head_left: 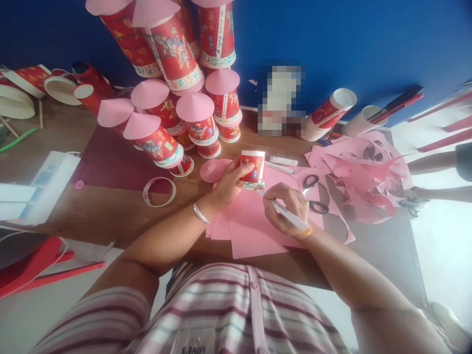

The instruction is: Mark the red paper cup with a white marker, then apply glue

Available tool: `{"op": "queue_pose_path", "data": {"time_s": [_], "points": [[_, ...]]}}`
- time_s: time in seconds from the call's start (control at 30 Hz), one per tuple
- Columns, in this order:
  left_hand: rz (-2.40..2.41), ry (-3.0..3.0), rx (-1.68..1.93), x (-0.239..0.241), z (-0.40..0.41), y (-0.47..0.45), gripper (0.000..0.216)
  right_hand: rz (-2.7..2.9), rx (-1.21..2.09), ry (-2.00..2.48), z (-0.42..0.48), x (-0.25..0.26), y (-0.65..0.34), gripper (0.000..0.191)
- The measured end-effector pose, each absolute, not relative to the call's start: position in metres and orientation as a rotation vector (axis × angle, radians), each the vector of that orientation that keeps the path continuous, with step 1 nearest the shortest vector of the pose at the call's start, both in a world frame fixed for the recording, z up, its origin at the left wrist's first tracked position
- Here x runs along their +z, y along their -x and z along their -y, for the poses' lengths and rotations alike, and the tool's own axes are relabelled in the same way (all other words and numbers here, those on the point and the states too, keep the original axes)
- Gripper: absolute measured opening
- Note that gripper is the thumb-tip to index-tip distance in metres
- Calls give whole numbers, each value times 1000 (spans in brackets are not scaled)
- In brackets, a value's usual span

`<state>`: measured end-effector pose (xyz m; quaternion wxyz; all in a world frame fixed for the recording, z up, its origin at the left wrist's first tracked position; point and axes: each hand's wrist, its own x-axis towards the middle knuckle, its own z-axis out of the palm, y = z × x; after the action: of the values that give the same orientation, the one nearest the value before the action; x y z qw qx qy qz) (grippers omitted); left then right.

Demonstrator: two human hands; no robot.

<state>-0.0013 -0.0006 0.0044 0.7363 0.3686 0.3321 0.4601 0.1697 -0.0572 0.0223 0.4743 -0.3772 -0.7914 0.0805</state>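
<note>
My left hand [232, 179] curls round one red paper cup [257, 174]; my right hand [288, 204] grips one white marker [289, 215] (one pair of scissors [320, 212] beside it).

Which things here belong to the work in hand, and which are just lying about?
Belonging, it seems:
cup, in the left hand
pen, in the right hand, tip near the cup's base
stacked cups, similarly patterned at the base

Lying about, apparently:
scissors
pink scraps
white ring
</note>
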Motion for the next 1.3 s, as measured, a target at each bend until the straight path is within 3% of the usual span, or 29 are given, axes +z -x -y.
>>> {"op": "queue_pose_path", "data": {"time_s": [1.3], "points": [[-697, -806, 1041, -1, -1, 0, 26, 1951, 257, 959, 58, 26, -170, 16]]}}
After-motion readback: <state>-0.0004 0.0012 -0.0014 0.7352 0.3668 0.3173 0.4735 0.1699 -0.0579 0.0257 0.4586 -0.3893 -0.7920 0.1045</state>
